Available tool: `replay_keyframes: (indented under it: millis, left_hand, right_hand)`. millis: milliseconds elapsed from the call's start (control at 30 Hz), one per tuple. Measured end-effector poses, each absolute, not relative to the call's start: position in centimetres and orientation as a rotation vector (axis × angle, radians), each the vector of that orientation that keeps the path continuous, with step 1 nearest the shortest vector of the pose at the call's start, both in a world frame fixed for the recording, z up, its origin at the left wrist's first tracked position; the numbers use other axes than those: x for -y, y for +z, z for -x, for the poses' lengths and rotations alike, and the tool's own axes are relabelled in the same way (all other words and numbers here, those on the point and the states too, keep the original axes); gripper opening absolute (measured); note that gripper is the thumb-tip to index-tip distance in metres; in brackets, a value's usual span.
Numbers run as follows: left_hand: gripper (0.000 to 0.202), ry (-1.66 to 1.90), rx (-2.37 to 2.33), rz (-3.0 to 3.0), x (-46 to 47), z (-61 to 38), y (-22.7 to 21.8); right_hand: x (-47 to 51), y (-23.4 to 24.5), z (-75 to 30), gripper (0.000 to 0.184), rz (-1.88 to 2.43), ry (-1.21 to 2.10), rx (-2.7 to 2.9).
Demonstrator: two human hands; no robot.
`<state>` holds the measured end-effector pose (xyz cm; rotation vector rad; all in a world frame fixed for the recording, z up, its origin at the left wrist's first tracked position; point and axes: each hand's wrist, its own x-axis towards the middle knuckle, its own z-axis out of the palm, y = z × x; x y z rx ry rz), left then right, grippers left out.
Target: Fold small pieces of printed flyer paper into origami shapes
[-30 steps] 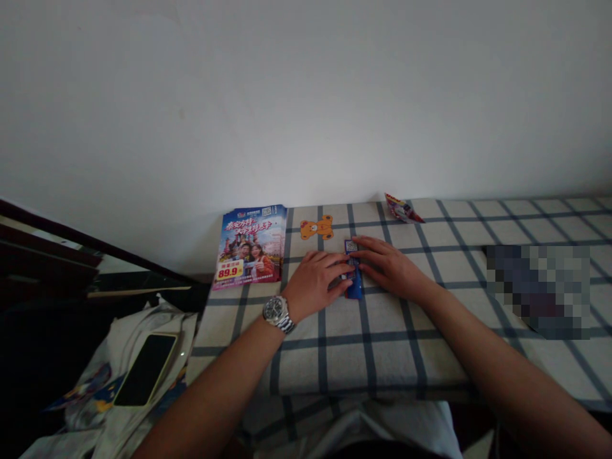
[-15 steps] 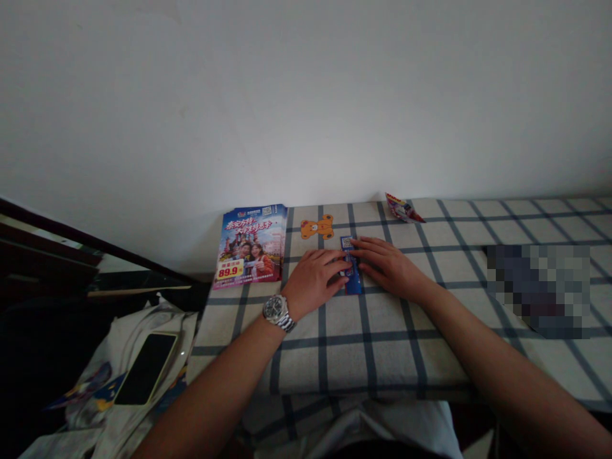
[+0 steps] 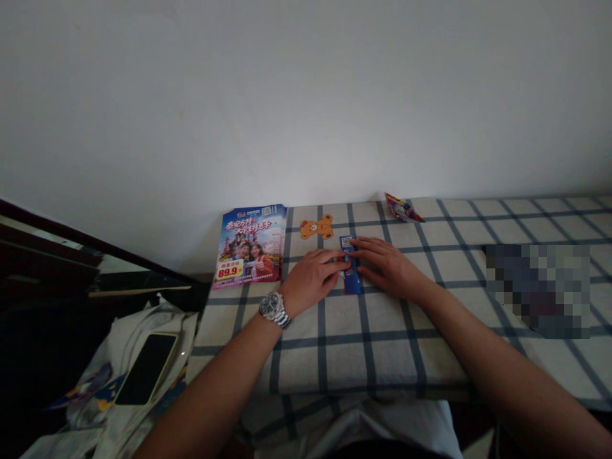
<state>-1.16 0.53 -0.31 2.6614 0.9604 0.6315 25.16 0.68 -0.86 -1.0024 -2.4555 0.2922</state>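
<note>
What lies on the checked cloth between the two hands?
A narrow blue paper strip lies between the left hand and the right hand; fingers of both touch it. The head view shows this.

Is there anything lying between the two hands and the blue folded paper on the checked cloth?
Nothing visible does. The left hand and the right hand both rest their fingertips on the blue folded paper, which lies flat on the checked tablecloth. The bear cutout and the flyer lie apart, farther back.
</note>
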Motion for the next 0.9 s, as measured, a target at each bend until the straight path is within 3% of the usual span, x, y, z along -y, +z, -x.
replay_keyframes:
  millis: [600,900]
  left_hand:
    - [0.043,0.63,-0.954,-2.64,-0.56,1.32,-0.33]
    - [0.028,0.66,-1.002,-2.639,-0.12,0.65,-0.22]
  right_hand:
    - [-0.31,-0.85,-24.39,0.034,1.04,0.267,2.388]
    - [-0.37,-0.88,-24.37,0.034,1.022,0.256,2.378]
